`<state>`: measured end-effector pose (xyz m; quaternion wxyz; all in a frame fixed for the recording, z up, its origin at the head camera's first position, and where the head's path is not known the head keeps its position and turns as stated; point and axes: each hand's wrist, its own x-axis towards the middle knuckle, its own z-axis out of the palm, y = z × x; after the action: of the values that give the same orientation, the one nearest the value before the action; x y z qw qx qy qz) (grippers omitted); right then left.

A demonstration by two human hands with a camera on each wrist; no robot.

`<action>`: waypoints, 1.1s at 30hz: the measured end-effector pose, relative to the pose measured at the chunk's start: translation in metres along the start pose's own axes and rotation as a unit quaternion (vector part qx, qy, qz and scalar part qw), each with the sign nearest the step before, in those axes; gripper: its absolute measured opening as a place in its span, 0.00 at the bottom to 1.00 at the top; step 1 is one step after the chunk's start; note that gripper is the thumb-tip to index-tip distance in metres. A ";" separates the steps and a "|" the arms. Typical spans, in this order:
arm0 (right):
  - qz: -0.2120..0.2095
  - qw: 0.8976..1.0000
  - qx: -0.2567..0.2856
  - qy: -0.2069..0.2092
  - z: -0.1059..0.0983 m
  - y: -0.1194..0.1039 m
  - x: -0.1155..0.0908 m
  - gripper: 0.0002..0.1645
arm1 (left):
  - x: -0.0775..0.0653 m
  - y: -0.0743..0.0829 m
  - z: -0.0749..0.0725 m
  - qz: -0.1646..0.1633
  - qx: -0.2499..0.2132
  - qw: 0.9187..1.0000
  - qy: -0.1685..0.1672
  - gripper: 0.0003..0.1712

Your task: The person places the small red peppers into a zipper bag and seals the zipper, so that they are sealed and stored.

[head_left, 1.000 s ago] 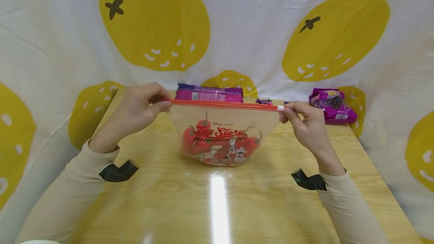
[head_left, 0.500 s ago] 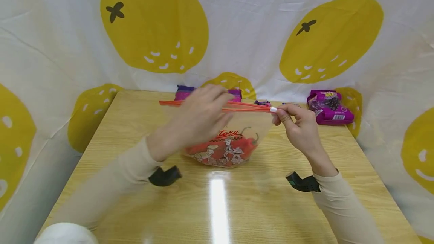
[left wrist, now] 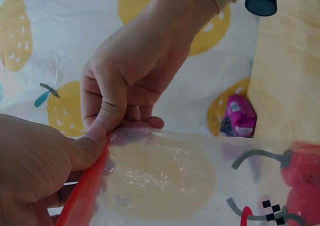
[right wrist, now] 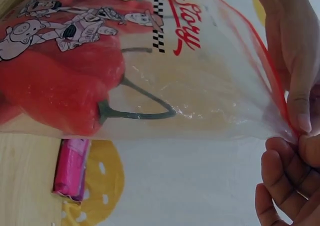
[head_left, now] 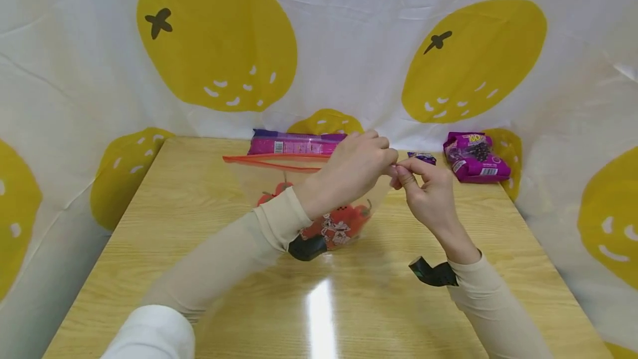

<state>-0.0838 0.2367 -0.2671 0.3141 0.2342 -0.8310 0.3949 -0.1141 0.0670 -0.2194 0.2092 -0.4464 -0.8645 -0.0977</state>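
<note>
A translucent zip bag [head_left: 251,179] printed with "Toy Story" and cartoon figures stands upright on the table, its red zip edge [head_left: 271,163] uppermost. Inside are several red peppers [right wrist: 60,96] with long green stems. My left hand [head_left: 356,168] reaches across the front of the bag and pinches the red zip edge at its right end. Right beside it, my right hand [head_left: 432,195] pinches the bag's top right corner between thumb and fingers. The two thumbs nearly meet in the left wrist view. Left of the hands the zip edge gapes apart, and the white slider is hidden by the fingers.
Behind the bag lies a long purple packet [head_left: 294,144]. A purple grape packet [head_left: 478,157] stands at the back right, with a small purple wrapper [head_left: 422,158] to its left. A fruit-print cloth [head_left: 349,43] hangs behind the wooden table [head_left: 199,215].
My left hand has let go of the bag's left corner, swept right across the front and taken hold near the right end. The right hand keeps its grip, and the zip edge now gapes.
</note>
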 end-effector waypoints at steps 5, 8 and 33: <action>-0.030 0.999 -0.015 -0.003 0.002 -0.003 0.003 0.08 | -0.002 -0.007 -0.001 0.014 -0.035 0.999 0.016 0.10; -0.038 0.999 -0.024 -0.007 0.002 -0.003 0.004 0.07 | -0.004 -0.011 -0.002 0.020 -0.058 0.998 0.020 0.09; -0.059 0.995 -0.037 -0.069 0.003 -0.003 0.010 0.06 | -0.013 -0.028 -0.004 0.024 -0.129 0.991 0.016 0.06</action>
<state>-0.0900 0.2309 -0.2600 0.2877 0.2974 -0.8495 0.3274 -0.1292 0.0394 -0.2213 0.1657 -0.4885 -0.8303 -0.2107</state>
